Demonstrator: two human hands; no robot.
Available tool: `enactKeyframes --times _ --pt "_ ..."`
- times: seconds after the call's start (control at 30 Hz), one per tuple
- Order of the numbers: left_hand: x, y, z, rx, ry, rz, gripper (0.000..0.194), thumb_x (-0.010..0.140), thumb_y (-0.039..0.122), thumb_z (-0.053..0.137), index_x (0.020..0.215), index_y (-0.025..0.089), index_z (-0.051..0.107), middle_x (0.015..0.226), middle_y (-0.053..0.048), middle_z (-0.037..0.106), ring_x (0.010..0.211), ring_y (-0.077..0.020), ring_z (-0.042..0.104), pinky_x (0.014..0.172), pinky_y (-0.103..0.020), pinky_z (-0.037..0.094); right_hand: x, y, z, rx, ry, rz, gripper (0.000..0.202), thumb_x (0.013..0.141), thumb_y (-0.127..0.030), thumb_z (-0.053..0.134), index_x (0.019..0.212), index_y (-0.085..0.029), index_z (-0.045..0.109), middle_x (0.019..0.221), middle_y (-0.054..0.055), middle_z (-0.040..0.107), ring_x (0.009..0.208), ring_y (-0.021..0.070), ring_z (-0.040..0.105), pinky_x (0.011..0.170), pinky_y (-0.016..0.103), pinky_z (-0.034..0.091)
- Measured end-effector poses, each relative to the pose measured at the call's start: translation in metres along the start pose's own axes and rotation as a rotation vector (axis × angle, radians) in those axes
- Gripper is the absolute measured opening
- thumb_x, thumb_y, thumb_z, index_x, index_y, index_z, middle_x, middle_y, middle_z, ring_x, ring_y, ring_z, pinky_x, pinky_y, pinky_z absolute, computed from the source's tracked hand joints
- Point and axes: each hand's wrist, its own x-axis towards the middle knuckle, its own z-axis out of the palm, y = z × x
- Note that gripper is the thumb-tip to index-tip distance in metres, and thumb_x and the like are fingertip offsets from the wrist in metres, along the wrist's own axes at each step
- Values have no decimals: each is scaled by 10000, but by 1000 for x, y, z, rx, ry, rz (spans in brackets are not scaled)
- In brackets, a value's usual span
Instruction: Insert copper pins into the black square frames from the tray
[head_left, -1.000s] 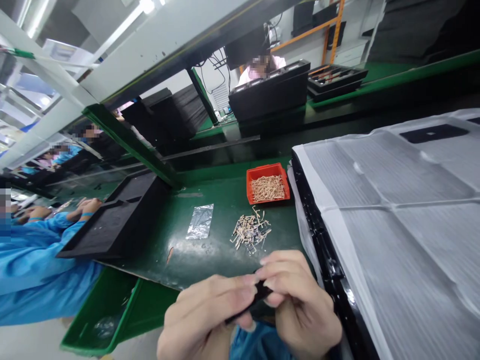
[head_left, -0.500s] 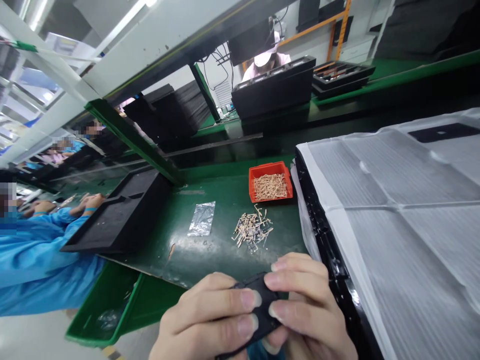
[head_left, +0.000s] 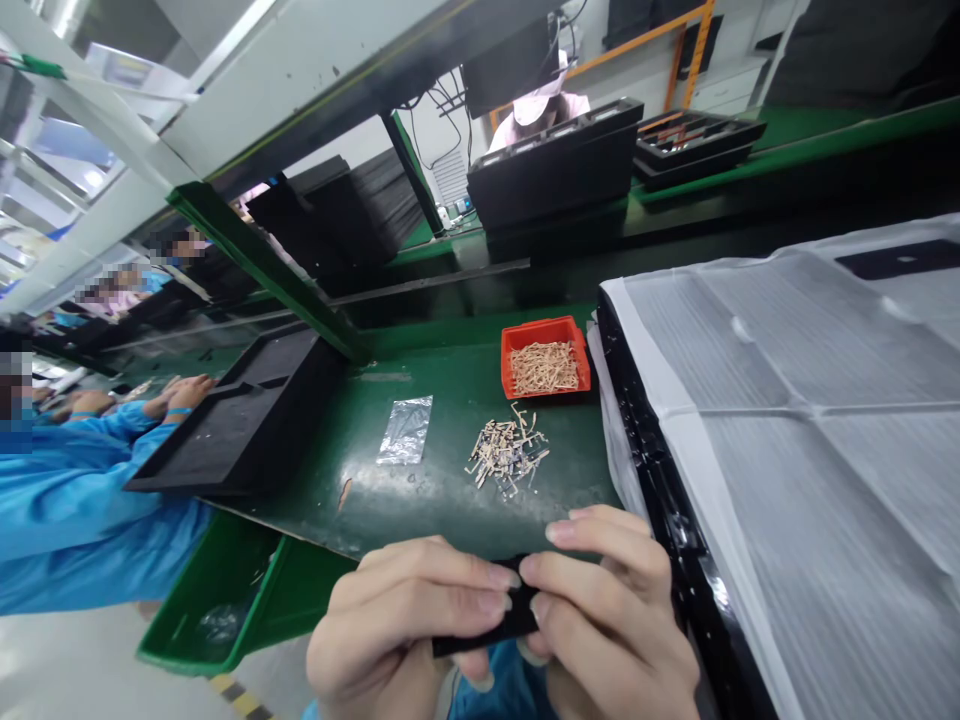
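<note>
Both hands are up close to the person's body, at the near edge of the bench, pinching one small flat black piece between them: the left hand closes on it with its fingers curled over the top and the thumb beneath, and the right hand grips its other end in the same way, fingertips of the two hands almost meeting. The piece is held off the green bench, just in front of a blue sleeve. Beyond the hands, a loose heap of small tan pins lies on the bench, and just past it stands an orange tray filled with more of them. To the left of the heap lies a small clear plastic bag, and farther left a black foam tray. On the right, a large black tray wrapped in white foam sheet sits along the bench. At the far left a co-worker's blue sleeve shows beside the bench.
</note>
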Motion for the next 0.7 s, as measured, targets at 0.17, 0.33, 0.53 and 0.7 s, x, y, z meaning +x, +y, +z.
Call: enactKeyframes --times 0.17,0.33,0.53,0.7 --pt "-3 3 1 71 -37 -46 218 995 314 770 866 140 796 823 -43 853 665 -156 822 628 -209 666 -4 1 1 -23 26 31 374 924 36 585 624 -185 558 699 -19 673 866 168 621 841 412 573" --pt "-9 3 -4 4 -62 -156 94 978 103 732 982 145 816 897 -50 846 708 -171 824 627 -228 681 0 12 -3 57 -62 13 261 918 0 597 736 -177 660 755 17 731 861 203 654 751 407 567" --pt "-8 4 -6 -15 -92 -195 229 867 -43 737 962 147 824 887 -33 845 689 -157 815 637 -207 677 1 14 -4 234 -108 93 294 768 76 521 780 -177 671 761 19 721 698 168 641 672 376 580" --pt "-4 5 0 27 -128 -165 195 894 -16 733 943 150 823 878 -30 856 736 -148 827 665 -176 658 1 7 3 182 48 156 308 678 121 475 675 -167 586 664 0 599 637 141 530 625 346 490"
